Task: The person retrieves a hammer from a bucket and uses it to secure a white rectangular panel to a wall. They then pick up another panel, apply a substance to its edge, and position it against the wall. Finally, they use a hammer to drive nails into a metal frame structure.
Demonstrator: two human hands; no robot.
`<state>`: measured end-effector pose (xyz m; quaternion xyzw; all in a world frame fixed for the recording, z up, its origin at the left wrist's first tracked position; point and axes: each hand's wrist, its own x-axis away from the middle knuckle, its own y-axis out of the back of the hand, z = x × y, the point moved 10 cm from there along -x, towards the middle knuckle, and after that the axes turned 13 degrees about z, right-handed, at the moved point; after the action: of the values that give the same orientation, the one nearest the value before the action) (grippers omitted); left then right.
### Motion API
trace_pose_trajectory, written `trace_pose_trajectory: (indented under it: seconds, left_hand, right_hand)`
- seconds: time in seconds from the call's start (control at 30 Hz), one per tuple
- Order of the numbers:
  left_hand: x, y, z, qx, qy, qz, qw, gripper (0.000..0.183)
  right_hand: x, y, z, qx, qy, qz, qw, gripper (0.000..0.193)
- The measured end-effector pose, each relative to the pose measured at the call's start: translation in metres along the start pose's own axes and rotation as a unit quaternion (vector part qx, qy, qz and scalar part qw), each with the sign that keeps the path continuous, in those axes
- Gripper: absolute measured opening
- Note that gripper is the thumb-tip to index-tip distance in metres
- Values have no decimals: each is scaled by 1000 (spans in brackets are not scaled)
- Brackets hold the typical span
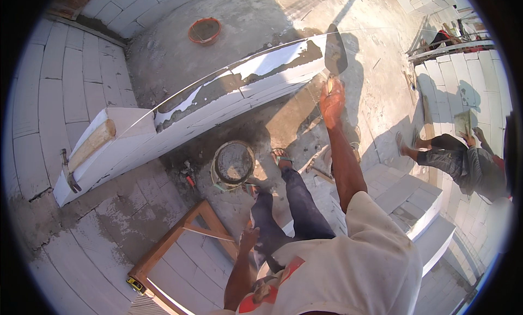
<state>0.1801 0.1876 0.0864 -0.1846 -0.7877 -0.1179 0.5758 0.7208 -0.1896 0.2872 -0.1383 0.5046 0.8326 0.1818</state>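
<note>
My right hand [332, 101] is stretched out ahead, closed around the handle of a trowel [336, 50]. Its dark blade stands at the right end of a low white block wall [212, 105]; whether it touches is unclear. Grey mortar [223, 85] lies in uneven patches along the wall's top, with a thin string line running above. Beside my left thigh, my left hand [249, 238] hangs loose, fingers partly extended, with nothing visible in it. A round bucket of mortar [234, 162] stands on the floor by my feet.
A hammer [69, 170] and a wooden piece [92, 143] rest on the wall's raised left end. An orange basin [205, 31] sits beyond the wall. Left of me lies a wooden frame [204, 211] with a tape measure [135, 285]. Stacked blocks [406, 198] and another person [463, 162] are at right.
</note>
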Motion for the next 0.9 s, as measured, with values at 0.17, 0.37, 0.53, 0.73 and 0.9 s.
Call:
trace_pose_trajectory:
  seconds: [0.17,0.37,0.53,0.73,0.9]
  left_hand:
    - [-11,-22,-27,-74,-35,-49,995,67]
    - [-26,-31,-47,-78,-35,-36,996,67]
    - [-18,-19,-49,-38,-36,-88,995,63]
    - [5,-10,-77,9,-7,-94,995,60]
    - [-7,-9,-62,21,-25,-107,994,60]
  right_hand:
    - [97,5,13,-86,-6,224,971,27]
    - [80,80,40,-26,-9,292,956,33]
    - [-45,84,48,134,40,392,909,31]
    - [-169,15,-19,277,152,371,873,20]
    - [-201,74,-14,43,-118,532,838,34]
